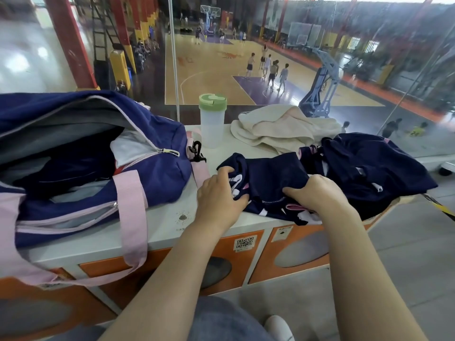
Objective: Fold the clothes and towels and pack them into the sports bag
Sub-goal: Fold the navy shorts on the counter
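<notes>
A navy sports bag (157,173) with pink straps lies unzipped on the left of the white cabinet top (162,232), dark and pale fabric visible inside. A navy garment with pink and white trim (273,178) lies bunched at the middle right. My left hand (219,190) grips its left edge, fingers curled into the cloth. My right hand (315,193) clutches the fabric on its right side. A second navy garment (369,163) lies crumpled further right. A cream towel (283,129) sits unfolded behind them.
A clear bottle with a green lid (212,119) stands upright between the bag and the towel. A glass pane runs right behind the cabinet, with a basketball court below. Orange locker doors (295,247) front the cabinet. The cabinet's right end drops off past the second garment.
</notes>
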Available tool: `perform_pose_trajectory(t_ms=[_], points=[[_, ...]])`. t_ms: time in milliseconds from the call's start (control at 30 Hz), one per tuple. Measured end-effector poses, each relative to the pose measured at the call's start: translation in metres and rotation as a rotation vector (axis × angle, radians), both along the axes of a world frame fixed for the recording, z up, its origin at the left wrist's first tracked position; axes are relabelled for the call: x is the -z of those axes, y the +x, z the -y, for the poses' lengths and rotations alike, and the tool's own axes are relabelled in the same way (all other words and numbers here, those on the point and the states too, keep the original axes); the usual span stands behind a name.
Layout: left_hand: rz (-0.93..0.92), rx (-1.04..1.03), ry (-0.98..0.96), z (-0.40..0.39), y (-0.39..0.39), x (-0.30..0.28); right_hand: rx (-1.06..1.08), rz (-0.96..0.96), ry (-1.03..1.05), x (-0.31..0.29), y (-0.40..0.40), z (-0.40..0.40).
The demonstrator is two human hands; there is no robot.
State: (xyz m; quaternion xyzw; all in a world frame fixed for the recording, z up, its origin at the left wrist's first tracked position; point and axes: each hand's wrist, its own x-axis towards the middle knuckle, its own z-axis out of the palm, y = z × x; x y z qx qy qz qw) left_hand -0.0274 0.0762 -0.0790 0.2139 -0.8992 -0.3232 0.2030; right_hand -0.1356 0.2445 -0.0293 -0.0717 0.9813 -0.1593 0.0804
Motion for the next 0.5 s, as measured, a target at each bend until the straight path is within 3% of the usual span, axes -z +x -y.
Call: perform_pose_trajectory(t_ms=[133,233,500], points=[[-0.04,0.052,-0.008,-0.004,0.002,-0.004,-0.025,-0.029,-0.035,-0.012,0.005,0.01],[-0.081,0.12,0.096,-0.003,0.004,-0.004,-0.071,-0.068,-0.08,-0.018,0.007,0.014],[-0.279,0.174,0.613,0.001,0.001,-0.004,-0.293,-0.265,-0.38,-0.029,0.035,0.037]])
